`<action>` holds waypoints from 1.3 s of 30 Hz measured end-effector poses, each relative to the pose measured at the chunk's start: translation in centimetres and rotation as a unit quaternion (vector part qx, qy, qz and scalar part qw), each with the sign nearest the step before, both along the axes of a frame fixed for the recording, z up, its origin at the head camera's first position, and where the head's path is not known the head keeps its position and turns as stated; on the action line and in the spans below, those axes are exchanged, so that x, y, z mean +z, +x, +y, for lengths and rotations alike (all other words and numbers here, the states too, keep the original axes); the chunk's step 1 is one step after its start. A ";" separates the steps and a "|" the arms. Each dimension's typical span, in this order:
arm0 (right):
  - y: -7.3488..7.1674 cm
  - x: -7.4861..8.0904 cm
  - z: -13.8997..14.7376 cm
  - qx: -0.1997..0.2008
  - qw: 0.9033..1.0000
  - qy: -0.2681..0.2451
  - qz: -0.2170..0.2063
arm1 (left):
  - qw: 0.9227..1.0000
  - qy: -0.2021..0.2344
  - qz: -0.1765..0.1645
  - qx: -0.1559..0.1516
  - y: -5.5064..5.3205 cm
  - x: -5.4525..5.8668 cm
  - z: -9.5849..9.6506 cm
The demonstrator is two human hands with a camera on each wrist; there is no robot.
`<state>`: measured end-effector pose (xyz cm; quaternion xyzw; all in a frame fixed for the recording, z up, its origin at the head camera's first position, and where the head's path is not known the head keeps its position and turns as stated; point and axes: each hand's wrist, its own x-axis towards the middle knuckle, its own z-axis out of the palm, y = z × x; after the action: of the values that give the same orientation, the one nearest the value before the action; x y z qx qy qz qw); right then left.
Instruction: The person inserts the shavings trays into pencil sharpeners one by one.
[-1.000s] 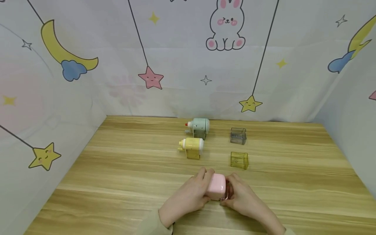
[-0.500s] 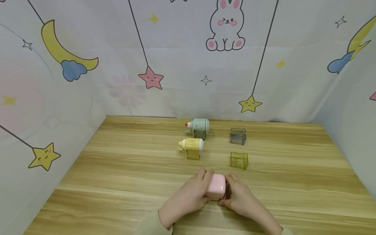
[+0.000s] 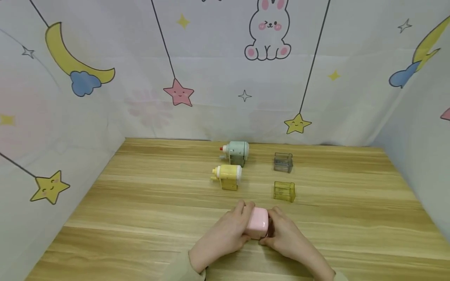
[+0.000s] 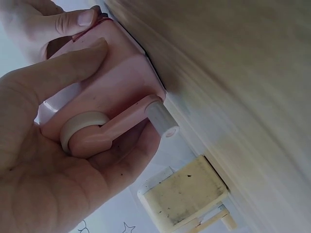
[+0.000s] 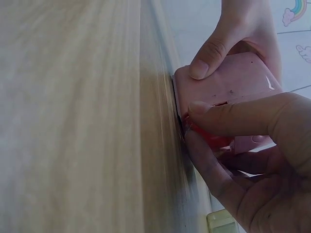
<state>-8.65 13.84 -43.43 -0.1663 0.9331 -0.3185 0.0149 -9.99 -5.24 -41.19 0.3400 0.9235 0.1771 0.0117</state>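
One pink sharpener (image 3: pixel 258 223), upright on the wood-grain table (image 3: pixel 140 203), sits between the two hands and touches both. Left hand (image 3: pixel 228 230) wraps its left end, thumb along the near face, fingers round the far side. Its crank (image 4: pixel 127 119), pink with a pale knob, juts out beside the left palm. Right hand (image 3: pixel 286 236) at the opposite end, thumb and fingers pinching a red translucent piece (image 5: pixel 215 140) at the sharpener's face; the fingers cover much of it, so how deep it sits cannot be told. Hands near each other, the pink body between them.

Ahead of the left hand, well apart from it: yellow sharpener (image 3: pixel 229 172), upright, crank end to the left. Mint sharpener (image 3: pixel 238 151) just beyond that one; whether the two touch is unclear. Straight ahead of the right hand, nearest thing in its forward path: yellow see-through box (image 3: pixel 284 191), apart from the fingertips. Grey see-through box (image 3: pixel 283 162) beyond it, a gap between. Farthest from the hands, past all four, a white backdrop (image 3: pixel 211 50) printed with stars, moon and rabbit. Pale sleeves (image 3: pixel 185 268) behind both hands.
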 end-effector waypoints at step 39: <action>-0.3 0.0 0.6 0.048 0.999 -0.002 0.011 | 0.998 -0.003 -0.010 -0.061 -1.5 0.9 -1.6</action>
<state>-8.95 14.40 -43.42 -0.2147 0.9233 -0.3177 0.0196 -11.53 -6.87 -40.26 0.3938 0.9015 0.1764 0.0326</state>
